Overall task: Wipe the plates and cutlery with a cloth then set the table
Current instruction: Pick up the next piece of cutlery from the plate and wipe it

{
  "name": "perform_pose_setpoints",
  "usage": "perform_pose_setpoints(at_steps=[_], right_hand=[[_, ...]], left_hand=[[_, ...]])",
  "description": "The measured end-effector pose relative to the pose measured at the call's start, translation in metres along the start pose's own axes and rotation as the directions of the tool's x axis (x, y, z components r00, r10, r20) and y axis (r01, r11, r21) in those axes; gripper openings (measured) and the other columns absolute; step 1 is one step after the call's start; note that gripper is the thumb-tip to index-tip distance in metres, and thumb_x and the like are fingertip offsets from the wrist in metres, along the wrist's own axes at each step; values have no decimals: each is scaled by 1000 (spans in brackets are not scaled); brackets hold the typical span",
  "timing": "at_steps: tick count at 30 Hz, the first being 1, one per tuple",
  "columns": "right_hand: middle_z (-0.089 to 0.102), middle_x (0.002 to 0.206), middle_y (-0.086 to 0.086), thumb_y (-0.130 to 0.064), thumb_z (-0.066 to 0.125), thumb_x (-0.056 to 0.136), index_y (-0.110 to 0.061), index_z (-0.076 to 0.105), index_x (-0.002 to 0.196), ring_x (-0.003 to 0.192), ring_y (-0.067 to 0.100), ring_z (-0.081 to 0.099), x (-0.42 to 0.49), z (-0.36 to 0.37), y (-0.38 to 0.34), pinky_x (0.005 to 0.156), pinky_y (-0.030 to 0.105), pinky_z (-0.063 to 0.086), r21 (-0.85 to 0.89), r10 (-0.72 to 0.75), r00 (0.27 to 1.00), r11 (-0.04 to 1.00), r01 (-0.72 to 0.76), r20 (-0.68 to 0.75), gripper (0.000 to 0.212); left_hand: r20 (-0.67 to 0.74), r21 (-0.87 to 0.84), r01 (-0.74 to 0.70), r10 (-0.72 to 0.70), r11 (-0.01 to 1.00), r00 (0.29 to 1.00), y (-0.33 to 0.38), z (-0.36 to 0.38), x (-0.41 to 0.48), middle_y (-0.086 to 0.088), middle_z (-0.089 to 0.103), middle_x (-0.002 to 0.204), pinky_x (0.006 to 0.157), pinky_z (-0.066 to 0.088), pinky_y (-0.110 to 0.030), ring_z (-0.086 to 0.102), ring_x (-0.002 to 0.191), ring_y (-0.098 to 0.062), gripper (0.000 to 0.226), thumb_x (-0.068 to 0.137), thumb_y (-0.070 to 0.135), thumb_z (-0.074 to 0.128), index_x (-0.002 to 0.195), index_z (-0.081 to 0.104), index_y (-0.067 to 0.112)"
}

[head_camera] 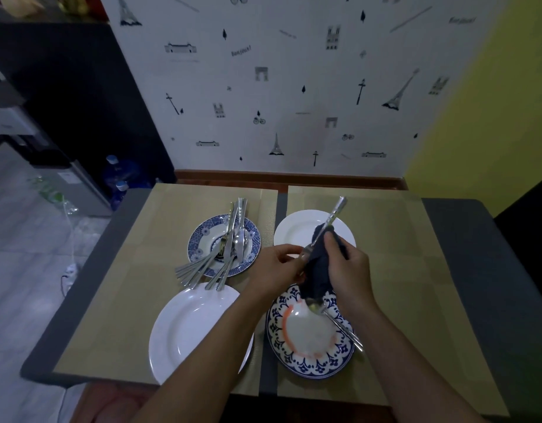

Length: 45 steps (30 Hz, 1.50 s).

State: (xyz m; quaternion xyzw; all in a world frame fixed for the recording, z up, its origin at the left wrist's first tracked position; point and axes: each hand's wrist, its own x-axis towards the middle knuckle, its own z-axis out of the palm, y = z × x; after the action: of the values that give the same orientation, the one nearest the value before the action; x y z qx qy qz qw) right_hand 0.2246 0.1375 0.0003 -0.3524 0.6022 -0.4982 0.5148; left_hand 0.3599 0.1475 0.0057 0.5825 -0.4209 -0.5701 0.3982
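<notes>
My left hand pinches the lower end of a metal cutlery piece whose handle points up and away. My right hand grips a dark blue cloth wrapped round the middle of that piece. Both hands hover above a blue-patterned plate with an orange ring, where a spoon lies. Behind it sits a white plate. A large white plate lies at the near left. A small blue-patterned plate behind that one carries a pile of several forks, knives and spoons.
Tan placemats cover the grey table, which stands against a wall with Paris-themed stickers. A dark chair back is at the right edge. Water bottles and a dispenser stand on the floor at the left.
</notes>
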Motion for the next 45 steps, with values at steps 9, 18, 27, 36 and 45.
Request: perform_pose_setpoints(at_steps=[9, 18, 27, 36, 45], right_hand=[[68, 110, -6, -18, 72, 95, -20, 75, 122, 94, -6, 62, 6, 1, 7, 74, 4, 47, -220, -286, 956, 939, 266, -65, 27], [71, 110, -8, -17, 77, 90, -22, 76, 118, 99, 4, 65, 8, 11, 14, 94, 30, 56, -258, -235, 972, 939, 227, 3, 28], [77, 103, -14, -16, 79, 88, -34, 80, 109, 100, 11, 71, 21, 30, 28, 87, 30, 58, -220, -57, 990, 972, 85, 130, 28], [78, 96, -17, -12, 79, 87, -32, 82, 101, 95, 3, 71, 26, 39, 27, 85, 25, 56, -200, 3, 991, 980, 24, 137, 24], [78, 82, -18, -7, 78, 88, -28, 80, 98, 66, -2, 70, 40, 42, 29, 52, 16, 53, -191, 41, 996, 981, -26, 76, 23]], left_hand=[[70, 22, -5, 3, 1000, 998, 6, -4, -2, -12, 76, 83, 62, 58, -22, 73, 70, -16, 14, 95, 10, 64, 101, 77, 14], [97, 241, -56, 33, 969, 995, -3, -22, 8, -18, 74, 82, 72, 63, -35, 72, 71, -24, 19, 97, 12, 62, 95, 78, 1], [34, 192, -45, 39, 980, 999, -16, -44, 23, -13, 74, 82, 77, 61, -34, 69, 72, -16, 17, 97, 10, 62, 104, 78, 8], [-325, 289, 85, 14, 954, 946, -49, -118, 71, -4, 76, 90, 80, 62, -47, 74, 79, -23, 24, 85, 10, 75, 109, 77, 15], [-563, 393, 226, 40, 891, 825, -75, -185, 130, -5, 77, 93, 88, 55, -31, 70, 87, -21, 22, 86, 24, 76, 107, 78, 16]])
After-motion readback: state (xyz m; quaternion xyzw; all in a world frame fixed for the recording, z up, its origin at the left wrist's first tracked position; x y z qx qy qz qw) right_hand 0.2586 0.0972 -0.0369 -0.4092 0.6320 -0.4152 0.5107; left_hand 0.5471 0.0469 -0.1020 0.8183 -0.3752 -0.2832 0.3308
